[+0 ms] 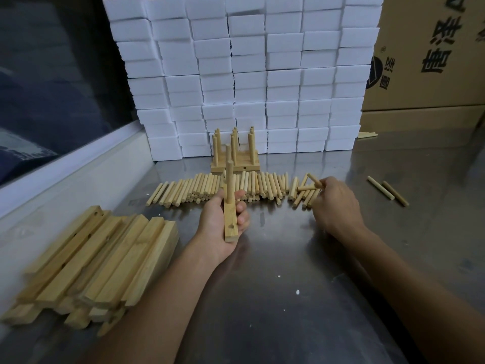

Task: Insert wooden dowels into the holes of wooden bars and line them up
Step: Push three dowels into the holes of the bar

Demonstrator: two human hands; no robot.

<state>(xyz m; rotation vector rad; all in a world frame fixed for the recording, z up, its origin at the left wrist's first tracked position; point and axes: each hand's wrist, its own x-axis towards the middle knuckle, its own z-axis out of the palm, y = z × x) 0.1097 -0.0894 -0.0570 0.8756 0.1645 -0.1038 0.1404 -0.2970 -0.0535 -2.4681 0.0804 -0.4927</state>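
- Left hand (223,222) grips a wooden bar (231,219), dowelled side up, leaving its near hole (232,227) exposed for filling.
- Right hand (334,203) pinches a dowel (314,179) above the dowel row's (223,189) right end.

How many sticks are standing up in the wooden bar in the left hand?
2. One round pale wooden dowel stands mid-bar, just above the left hand; another stands further along the pale square wooden bar. The near hole is empty.

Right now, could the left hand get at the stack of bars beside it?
Probably not: the left hand grips a bar, though the stack lies unobstructed.
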